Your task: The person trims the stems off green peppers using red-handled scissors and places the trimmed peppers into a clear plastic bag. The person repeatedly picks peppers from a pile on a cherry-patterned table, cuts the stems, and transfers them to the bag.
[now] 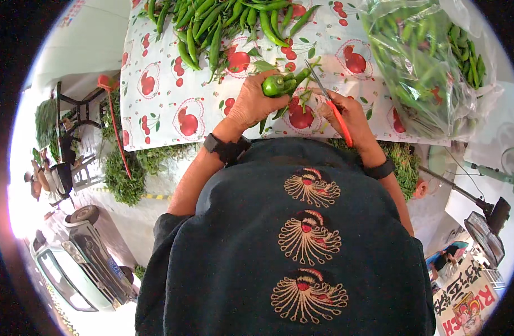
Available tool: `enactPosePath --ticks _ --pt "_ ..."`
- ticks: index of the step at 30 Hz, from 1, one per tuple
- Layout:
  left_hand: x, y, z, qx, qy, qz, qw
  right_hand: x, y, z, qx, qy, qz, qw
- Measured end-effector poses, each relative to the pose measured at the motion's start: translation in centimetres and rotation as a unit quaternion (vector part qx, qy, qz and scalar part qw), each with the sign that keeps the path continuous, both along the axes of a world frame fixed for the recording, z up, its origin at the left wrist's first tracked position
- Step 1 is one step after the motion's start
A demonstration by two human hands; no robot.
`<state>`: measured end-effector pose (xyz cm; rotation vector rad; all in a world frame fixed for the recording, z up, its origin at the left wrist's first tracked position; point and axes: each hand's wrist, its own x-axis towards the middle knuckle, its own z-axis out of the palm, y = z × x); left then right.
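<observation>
My left hand [257, 98] is closed around a small bunch of green chili peppers [278, 85], their stem ends towards the right. My right hand [345, 111] holds red-handled scissors [334, 110], whose metal blades reach up beside the stem end of the bunch. Whether the blades touch a stem, I cannot tell. Cut green stems [303, 98] lie on the patterned tablecloth [164, 105] between my hands. Beyond them, at the top, spreads a pile of long green chili peppers [206, 25].
A clear plastic bag [425, 75] full of green peppers lies at the table's right. Below the table edge are leafy greens [124, 176]. A black-framed fan [483, 235] stands at right; a parked vehicle [80, 264] and a distant person [42, 180] show at left.
</observation>
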<state>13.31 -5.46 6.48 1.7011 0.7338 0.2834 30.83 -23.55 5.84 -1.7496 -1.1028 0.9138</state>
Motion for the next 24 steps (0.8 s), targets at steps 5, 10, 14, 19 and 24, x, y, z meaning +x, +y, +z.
enactPosePath --ticks 5,10,14,19,24 --pt "0.1 -0.3 0.6 0.097 0.053 -0.046 0.993 -0.1 -0.2 -0.2 -0.039 0.009 -0.016 0.999" --pt "-0.2 -0.6 -0.1 0.144 0.051 -0.034 0.988 -0.7 -0.5 0.1 -0.088 0.018 -0.03 0.996" --pt "-0.7 -0.7 -0.9 0.146 0.083 -0.036 0.985 -1.1 -0.6 -0.6 -0.06 0.046 -0.014 0.997" --pt "-1.3 -1.0 -1.9 0.129 0.09 -0.042 0.987 -1.3 -0.3 -2.3 -0.018 0.072 -0.021 0.997" --pt "-2.4 0.7 -2.0 0.154 0.131 -0.004 0.979 0.5 -1.1 -2.9 -0.124 -0.171 0.008 0.977"
